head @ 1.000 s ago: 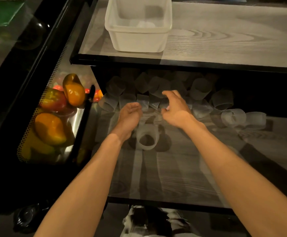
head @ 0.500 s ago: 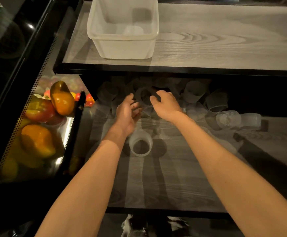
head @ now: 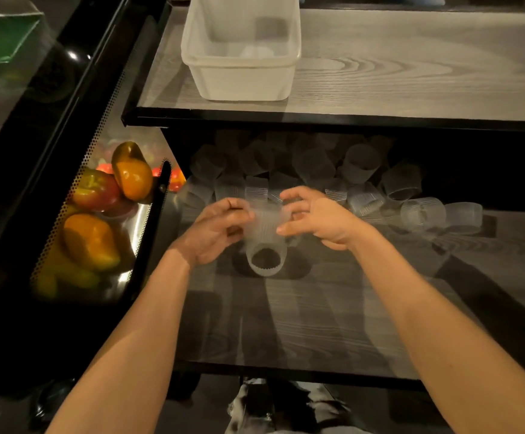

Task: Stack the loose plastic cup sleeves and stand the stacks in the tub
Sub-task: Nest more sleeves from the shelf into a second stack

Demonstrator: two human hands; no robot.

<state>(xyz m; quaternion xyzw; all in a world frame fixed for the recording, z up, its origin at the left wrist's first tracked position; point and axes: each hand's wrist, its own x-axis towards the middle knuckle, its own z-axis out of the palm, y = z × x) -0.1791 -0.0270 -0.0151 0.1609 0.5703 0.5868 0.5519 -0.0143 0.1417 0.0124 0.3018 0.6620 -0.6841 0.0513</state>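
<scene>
On the lower wood-grain shelf, my left hand [head: 219,228] and my right hand [head: 316,219] pinch one translucent ribbed cup sleeve [head: 265,222] between thumbs and curled fingers. Directly below it is another sleeve [head: 265,261], its open mouth facing me; the two appear to touch or overlap. Several loose sleeves [head: 361,166] lie in a dim heap at the back of this shelf, and two more [head: 423,213] lie to the right. The white plastic tub [head: 242,84] stands on the upper shelf, above and behind my hands.
The upper shelf's black front edge [head: 333,120] overhangs the sleeve heap. A perforated metal bin [head: 76,195] of orange and red peppers [head: 90,241] sits to the left, divided off by a black rail. Bare shelf surface lies in front of my hands.
Both hands reached back into the heap, then drew toward me. They now hold a sleeve together over the one lying on the shelf.
</scene>
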